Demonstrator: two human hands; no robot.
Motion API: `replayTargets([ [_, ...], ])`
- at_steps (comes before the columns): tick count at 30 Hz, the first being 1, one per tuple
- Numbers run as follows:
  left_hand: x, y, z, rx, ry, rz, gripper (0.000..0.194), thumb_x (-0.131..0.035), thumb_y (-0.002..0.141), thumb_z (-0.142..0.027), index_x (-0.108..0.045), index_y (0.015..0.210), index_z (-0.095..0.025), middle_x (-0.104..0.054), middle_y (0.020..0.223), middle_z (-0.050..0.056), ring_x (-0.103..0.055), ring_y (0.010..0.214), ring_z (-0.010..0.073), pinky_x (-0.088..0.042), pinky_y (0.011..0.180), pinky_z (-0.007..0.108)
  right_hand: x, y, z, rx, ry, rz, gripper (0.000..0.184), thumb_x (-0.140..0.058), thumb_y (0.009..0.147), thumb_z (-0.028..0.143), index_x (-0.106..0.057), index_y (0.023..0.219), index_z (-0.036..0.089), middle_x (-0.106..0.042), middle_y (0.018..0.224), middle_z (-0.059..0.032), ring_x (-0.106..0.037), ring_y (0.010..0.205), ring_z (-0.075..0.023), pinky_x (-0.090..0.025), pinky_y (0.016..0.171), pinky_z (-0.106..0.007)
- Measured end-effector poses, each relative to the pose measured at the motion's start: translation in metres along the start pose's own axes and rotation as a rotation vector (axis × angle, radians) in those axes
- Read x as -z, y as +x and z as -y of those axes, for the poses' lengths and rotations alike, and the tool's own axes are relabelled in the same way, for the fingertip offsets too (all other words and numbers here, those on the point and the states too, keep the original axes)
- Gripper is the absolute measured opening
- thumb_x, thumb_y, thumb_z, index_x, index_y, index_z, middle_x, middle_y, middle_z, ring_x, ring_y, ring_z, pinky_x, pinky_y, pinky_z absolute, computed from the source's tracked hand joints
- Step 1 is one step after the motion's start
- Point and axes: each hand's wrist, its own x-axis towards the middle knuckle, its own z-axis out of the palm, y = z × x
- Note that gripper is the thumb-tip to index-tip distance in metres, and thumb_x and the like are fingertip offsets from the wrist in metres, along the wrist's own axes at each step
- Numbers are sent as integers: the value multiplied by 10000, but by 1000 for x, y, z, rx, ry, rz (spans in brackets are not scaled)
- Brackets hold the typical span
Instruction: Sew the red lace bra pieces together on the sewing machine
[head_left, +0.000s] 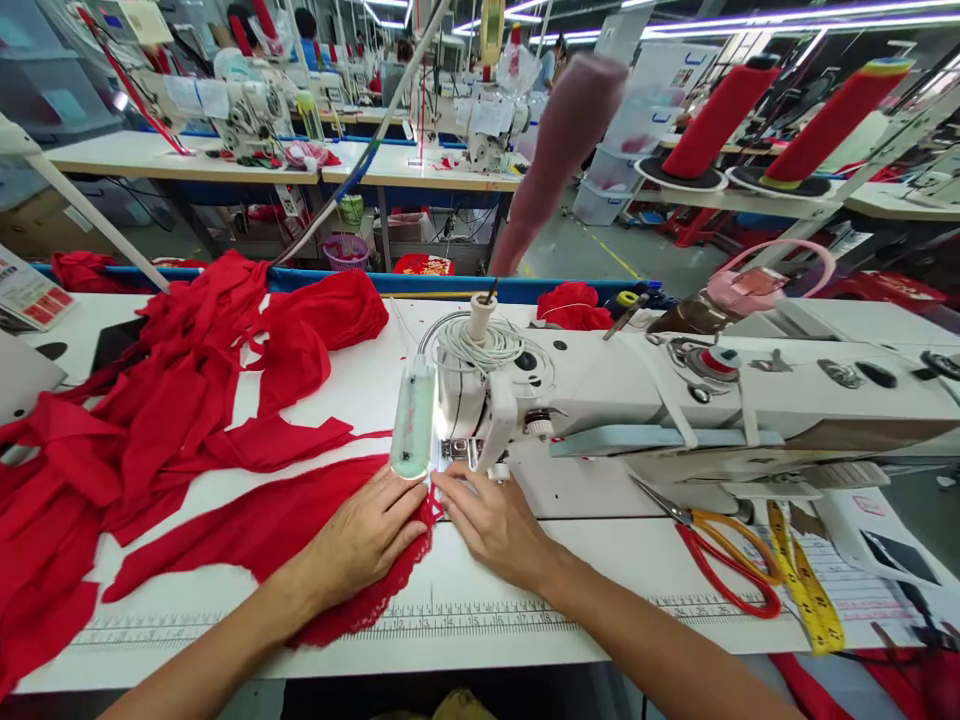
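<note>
My left hand [360, 540] lies flat on a red lace-edged fabric piece [285, 530], its fingers stretched toward the sewing machine [480, 420]. Across from it, my right hand [495, 525] has bent fingers gathered at the red lace trim [436, 505], close in front of the presser foot [457, 450]. The fingertips hide part of the trim. A pale green see-through plate [412, 420] on the machine stands just above my left fingertips. The fabric's scalloped edge curves down toward the printed ruler [480, 622] at the table front.
Red cut fabric [150, 400] is heaped on the left. Scissors [720, 550] with orange and red handles and a yellow tape measure [806, 580] lie on the right. Red thread cones [720, 115] stand behind the machine. A blurred mauve covered object [559, 150] rises above it.
</note>
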Motion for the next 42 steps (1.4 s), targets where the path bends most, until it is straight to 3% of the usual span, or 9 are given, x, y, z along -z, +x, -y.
replayTargets([
  [9, -1, 0, 8, 6, -40, 59, 376, -486, 1001, -273, -525, 1349, -139, -610, 1342, 150, -546, 1292, 264, -481, 1102, 450, -3, -4, -1, 13, -101, 18, 445, -437, 895, 30, -604, 1278, 184, -637, 1092, -103, -544, 840, -213, -387, 812, -374],
  [13, 7, -2, -2, -17, -14, -14, 305, -471, 1006, -245, -570, 1279, -151, -661, 1254, 119, -601, 1189, 235, -493, 1044, 419, -4, -6, 5, 31, -86, 25, 473, -430, 850, -11, -604, 1254, 163, -649, 1045, -89, -524, 811, -205, -368, 791, -363],
  [17, 20, 21, -4, 377, 71, -199, 216, -469, 975, -247, -648, 870, -189, -678, 851, 60, -632, 842, 223, -512, 762, 359, -6, -8, 8, 8, -89, 32, 494, -435, 821, -44, -610, 1228, 175, -643, 1017, -79, -527, 849, -207, -341, 760, -349],
  [20, 31, 47, 16, 610, 76, -149, 201, -478, 919, -253, -617, 784, -201, -629, 776, 52, -604, 771, 229, -488, 698, 344, -7, -7, 9, 11, -89, 17, 471, -451, 812, -56, -625, 1177, 184, -632, 988, -66, -520, 837, -199, -326, 749, -340],
  [24, 56, 59, 65, 585, 62, -69, 196, -489, 825, -208, -655, 929, -199, -660, 927, 79, -616, 949, 268, -489, 858, 392, -8, -8, 8, 36, -73, -13, 499, -436, 771, -77, -620, 1153, 186, -634, 1001, -68, -516, 856, -206, -322, 751, -338],
  [29, 91, 30, 101, 586, 31, 84, 387, -574, 782, -454, -653, 1060, -196, -683, 1065, 92, -646, 984, 277, -503, 899, 408, -10, -8, 7, 66, -34, -64, 529, -419, 746, -91, -614, 1160, 176, -639, 991, -71, -513, 867, -210, -323, 748, -339],
  [31, 94, 20, 103, 582, 25, 128, 434, -617, 742, -509, -658, 1039, -197, -684, 1033, 94, -655, 945, 279, -516, 849, 390, -10, -8, 7, 78, -23, -80, 516, -422, 757, -89, -616, 1159, 171, -637, 981, -70, -509, 858, -209, -329, 750, -338],
  [35, 83, 15, 98, 560, 11, 132, 184, -568, 772, -378, -621, 808, -205, -668, 855, 66, -647, 823, 252, -500, 754, 350, -8, -7, 9, 81, -16, -81, 479, -413, 790, -77, -627, 1140, 169, -638, 976, -73, -505, 878, -214, -350, 769, -338],
  [42, 105, 20, 81, 495, -26, -122, 181, -356, 917, -286, -514, 962, -212, -626, 865, 26, -590, 773, 187, -466, 738, 313, -6, -6, 10, 112, -8, -101, 450, -399, 834, -57, -636, 1149, 161, -648, 946, -74, -524, 866, -209, -398, 777, -348],
])
